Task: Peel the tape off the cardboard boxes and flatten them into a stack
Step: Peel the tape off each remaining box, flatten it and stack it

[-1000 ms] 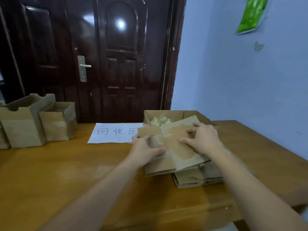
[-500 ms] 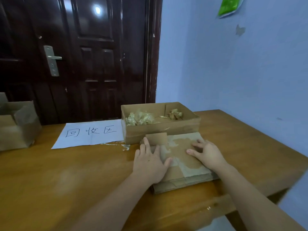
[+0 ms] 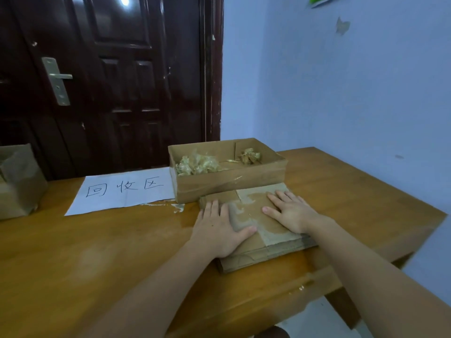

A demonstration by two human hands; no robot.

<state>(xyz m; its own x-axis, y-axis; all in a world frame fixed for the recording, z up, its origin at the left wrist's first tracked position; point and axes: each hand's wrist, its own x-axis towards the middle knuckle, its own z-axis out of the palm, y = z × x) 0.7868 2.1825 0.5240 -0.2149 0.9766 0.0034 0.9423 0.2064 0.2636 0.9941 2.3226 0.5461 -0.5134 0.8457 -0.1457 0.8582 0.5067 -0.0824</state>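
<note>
Wooden table bearing a stack of flattened boxes. Left hand and right hand lie spread, palms flat on top (2 hands, lower layers hidden). Beyond the fingertips: open box of crumpled tape. Far left of the hands, another box, cut off.

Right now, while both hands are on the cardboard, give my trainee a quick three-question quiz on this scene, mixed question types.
1. True or false: the left hand and the right hand both lie palm-down on the stack of flattened brown cardboard.
2. What lies inside the open brown cardboard tray behind the stack? A) crumpled clear tape B) scissors C) bottles
3. Fill in: the white paper sheet with black handwritten characters lies to the ____ of the tray.

Key: 1 true; 2 A; 3 left.
</note>
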